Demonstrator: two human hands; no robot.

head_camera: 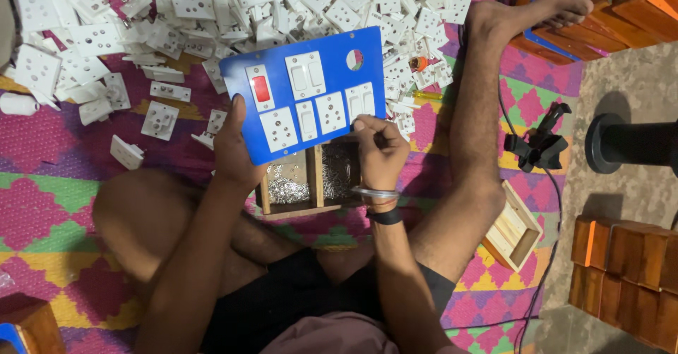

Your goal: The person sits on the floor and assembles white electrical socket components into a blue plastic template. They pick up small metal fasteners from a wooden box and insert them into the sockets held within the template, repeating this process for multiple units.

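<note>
On a bright patterned mat [42, 184], the left hand [236, 149] grips the blue rectangular switch panel [304, 93] steady; right hand [381, 153] fingers pinch its near edge.

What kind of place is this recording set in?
Probably a small home workshop for assembling switchboards, worked on the floor: a heap of white sockets on a patterned mat, and stacked wooden boxes.

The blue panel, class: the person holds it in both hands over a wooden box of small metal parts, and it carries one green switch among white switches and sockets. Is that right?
Not quite. The head view shows the coloured switch on the blue panel is red, not green. The rest stands: the left hand and right hand hold the panel over the wooden box of small metal parts.
</note>
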